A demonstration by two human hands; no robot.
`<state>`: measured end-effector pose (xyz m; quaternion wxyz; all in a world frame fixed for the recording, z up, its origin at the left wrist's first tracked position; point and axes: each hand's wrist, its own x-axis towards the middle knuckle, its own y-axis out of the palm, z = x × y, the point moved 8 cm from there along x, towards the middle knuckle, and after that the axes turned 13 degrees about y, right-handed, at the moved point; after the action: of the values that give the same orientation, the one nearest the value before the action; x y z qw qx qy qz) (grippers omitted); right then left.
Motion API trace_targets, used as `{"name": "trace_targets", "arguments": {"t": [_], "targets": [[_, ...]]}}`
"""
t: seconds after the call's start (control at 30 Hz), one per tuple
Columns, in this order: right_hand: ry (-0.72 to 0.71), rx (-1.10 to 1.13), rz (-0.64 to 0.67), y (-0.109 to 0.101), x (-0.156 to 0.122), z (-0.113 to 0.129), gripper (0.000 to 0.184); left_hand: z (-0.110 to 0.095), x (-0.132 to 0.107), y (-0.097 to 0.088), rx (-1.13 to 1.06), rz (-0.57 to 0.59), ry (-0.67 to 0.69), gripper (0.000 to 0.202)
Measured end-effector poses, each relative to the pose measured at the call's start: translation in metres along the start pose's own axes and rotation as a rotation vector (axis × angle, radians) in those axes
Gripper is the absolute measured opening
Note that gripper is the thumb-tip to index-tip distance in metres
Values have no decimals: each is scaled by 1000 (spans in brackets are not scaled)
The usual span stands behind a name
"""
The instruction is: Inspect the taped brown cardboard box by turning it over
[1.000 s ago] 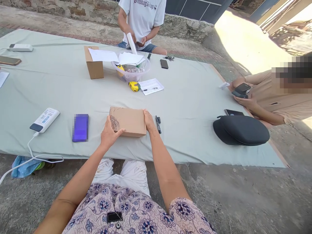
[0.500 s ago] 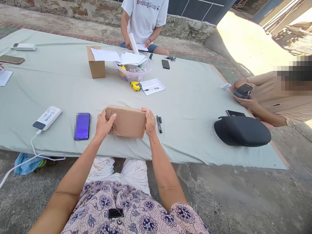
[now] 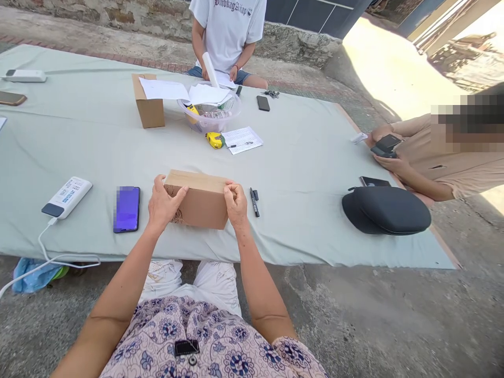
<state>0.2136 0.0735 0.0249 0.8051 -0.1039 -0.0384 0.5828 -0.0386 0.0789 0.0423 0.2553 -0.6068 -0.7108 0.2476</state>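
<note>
A brown cardboard box (image 3: 202,207) with dark scribbled lines on its front rests on the cloth in front of me. My left hand (image 3: 164,205) grips its left end, thumb laid over the top front edge. At the upper right corner, the curled fingers of my right hand (image 3: 236,205) pinch the box; any flap or tape edge under the fingertips is too small to make out. Just right of that hand lie a black marker (image 3: 254,202) and its cap. To the left is a phone with a purple screen (image 3: 128,209).
A white power bank (image 3: 71,194) with a cable lies farther left. Beyond the box are a yellow tape measure (image 3: 214,140), a written sheet (image 3: 243,140), a plastic basin (image 3: 212,123) and another carton (image 3: 151,113). A black case (image 3: 388,210) sits right. Two people sit around the table.
The box has tipped so more of its top shows. My right hand has shifted from flat along the right end to a pinch at the top corner. The view has turned slightly.
</note>
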Motion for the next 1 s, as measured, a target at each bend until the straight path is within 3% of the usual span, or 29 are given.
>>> {"name": "trace_targets", "arguments": {"t": [0.1, 0.23, 0.3, 0.5, 0.7, 0.87, 1.0], "targets": [[-44, -96, -65, -5, -10, 8, 17, -5, -5, 1, -24, -12, 50, 73], [-44, -240, -135, -1, -21, 15, 18, -16, -11, 6, -50, -83, 214, 51], [-39, -294, -157, 5, -24, 17, 27, -19, -14, 10, -18, -84, 251, 43], [-58, -368, -238, 15, -28, 18, 50, -19, -17, 12, 113, -99, 190, 63], [-95, -384, -200, 12, -26, 18, 43, -19, -16, 14, 120, -92, 174, 58], [-89, -269, -134, -2, -21, 9, 29, -16, -13, 12, 87, -54, 219, 47], [9, -19, -99, -12, -19, -12, 38, -12, -13, 8, 33, -56, 263, 42]]}}
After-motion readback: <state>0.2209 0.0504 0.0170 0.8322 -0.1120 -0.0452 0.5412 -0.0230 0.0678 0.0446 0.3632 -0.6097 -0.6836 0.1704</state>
